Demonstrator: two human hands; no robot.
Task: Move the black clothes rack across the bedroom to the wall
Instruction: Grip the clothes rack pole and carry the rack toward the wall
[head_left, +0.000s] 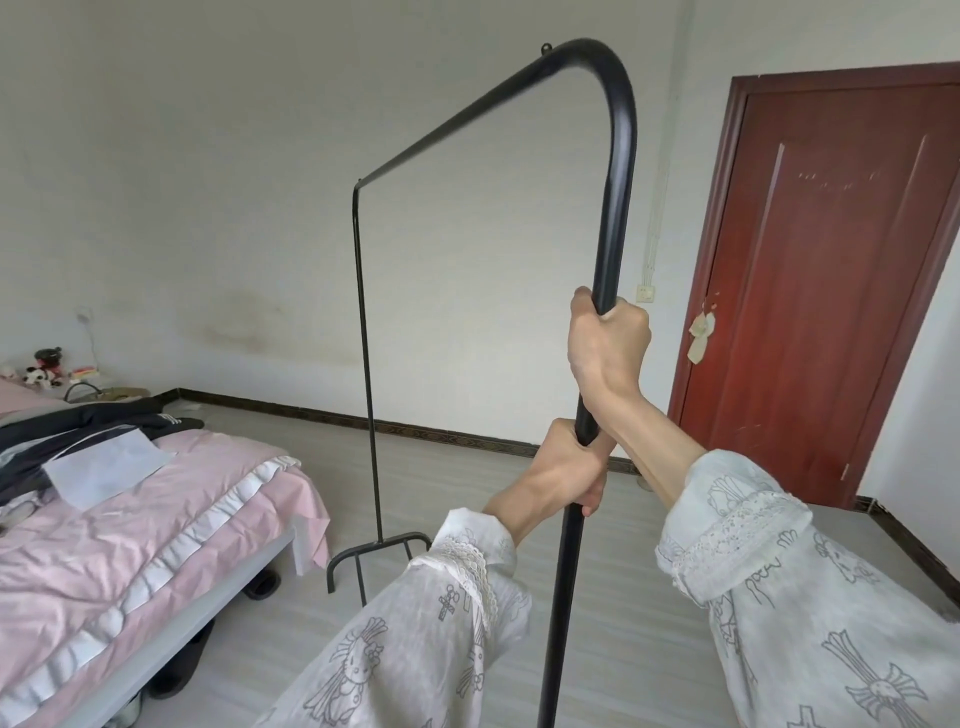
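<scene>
The black clothes rack (618, 171) is a thin metal frame with nothing hanging on it. Its near upright runs down the middle of the view, and its top bar reaches away to the far upright (363, 332). The far foot (374, 551) stands on the floor beside the bed. My right hand (608, 348) is closed around the near upright at about mid height. My left hand (566, 467) grips the same upright just below it. The near foot is out of view. The white wall (467, 260) lies beyond the rack.
A bed (130, 530) with pink bedding, dark clothes and a sheet of paper fills the left side, with shoes under its edge. A red-brown door (831, 286) stands shut at the right. Pale floor (467, 493) stretches between bed and door up to the wall.
</scene>
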